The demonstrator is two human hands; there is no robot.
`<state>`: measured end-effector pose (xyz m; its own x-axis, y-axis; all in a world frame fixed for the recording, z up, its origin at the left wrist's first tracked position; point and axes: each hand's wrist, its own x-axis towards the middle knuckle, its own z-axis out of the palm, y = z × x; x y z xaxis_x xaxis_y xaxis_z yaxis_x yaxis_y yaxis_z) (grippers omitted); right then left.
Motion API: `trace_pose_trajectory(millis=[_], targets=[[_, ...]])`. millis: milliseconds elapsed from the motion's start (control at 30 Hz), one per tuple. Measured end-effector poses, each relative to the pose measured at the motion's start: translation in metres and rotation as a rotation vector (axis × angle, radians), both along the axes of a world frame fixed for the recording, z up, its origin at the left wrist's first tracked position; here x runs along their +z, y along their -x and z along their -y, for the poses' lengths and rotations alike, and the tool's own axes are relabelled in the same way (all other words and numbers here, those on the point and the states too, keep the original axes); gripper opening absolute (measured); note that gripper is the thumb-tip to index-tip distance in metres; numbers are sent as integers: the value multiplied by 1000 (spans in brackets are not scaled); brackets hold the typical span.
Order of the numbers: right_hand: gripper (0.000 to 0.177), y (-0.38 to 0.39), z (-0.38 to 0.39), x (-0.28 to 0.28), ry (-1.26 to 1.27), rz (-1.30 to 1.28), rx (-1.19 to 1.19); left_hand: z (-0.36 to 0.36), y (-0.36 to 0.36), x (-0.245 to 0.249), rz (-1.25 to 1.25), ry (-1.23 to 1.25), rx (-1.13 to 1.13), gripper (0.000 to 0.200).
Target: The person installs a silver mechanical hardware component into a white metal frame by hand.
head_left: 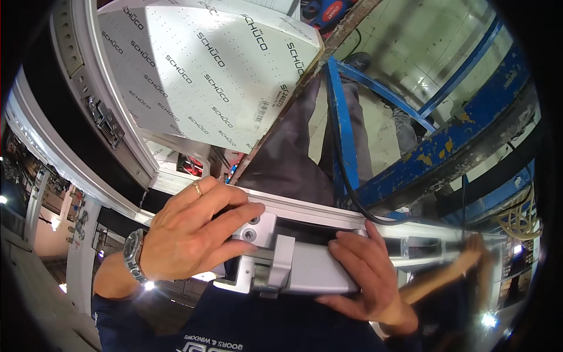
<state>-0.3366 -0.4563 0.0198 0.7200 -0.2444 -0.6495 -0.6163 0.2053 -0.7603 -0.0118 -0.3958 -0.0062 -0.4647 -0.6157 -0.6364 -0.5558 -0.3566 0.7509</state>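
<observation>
A silver door hinge (pixel 319 267) lies along the metal frame profile (pixel 316 208) in front of me. Its left end is a block (pixel 267 226) with recessed screws. My left hand (pixel 190 234), wearing a watch and a ring, comes in from the left. Its bent fingers and thumb close around the left side of that block; whether a small part is between them is hidden. On the right, my right hand (pixel 369 270) grips the wide hinge body, fingers over the top and thumb along the near edge.
A white Schüco-printed panel (pixel 205 70) lies beyond the frame. At the left rises a black and silver profile (pixel 79 111) with a metal latch. Blue metal supports (pixel 434 164) and a black cable (pixel 346 176) are at the right. Legs in grey trousers (pixel 287 158) show beyond.
</observation>
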Motion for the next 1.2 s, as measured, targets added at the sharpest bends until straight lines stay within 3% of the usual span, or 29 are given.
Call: trace_pose_trajectory(millis=[533,700,833,967,1000,1100,1200], targets=[[83,7,-14,9,115,-14,37,-7,3,2,87,146,-41,56],[84,13,-43,25,571,32,170,-5,4,5,112,187,-77,51],[86,9,-56,34,611,-172,13,-14,1,9,93,157,-15,54],[112,20,-64,33,587,-113,-27,-31,10,17,195,345,74,54],[101,20,-66,33,584,-134,-83,-36,11,24,182,395,122,54],[100,21,-77,29,721,-126,-55,-49,21,51,183,532,251,51],[105,23,-73,31,698,-125,-16,-80,37,65,123,283,410,47]])
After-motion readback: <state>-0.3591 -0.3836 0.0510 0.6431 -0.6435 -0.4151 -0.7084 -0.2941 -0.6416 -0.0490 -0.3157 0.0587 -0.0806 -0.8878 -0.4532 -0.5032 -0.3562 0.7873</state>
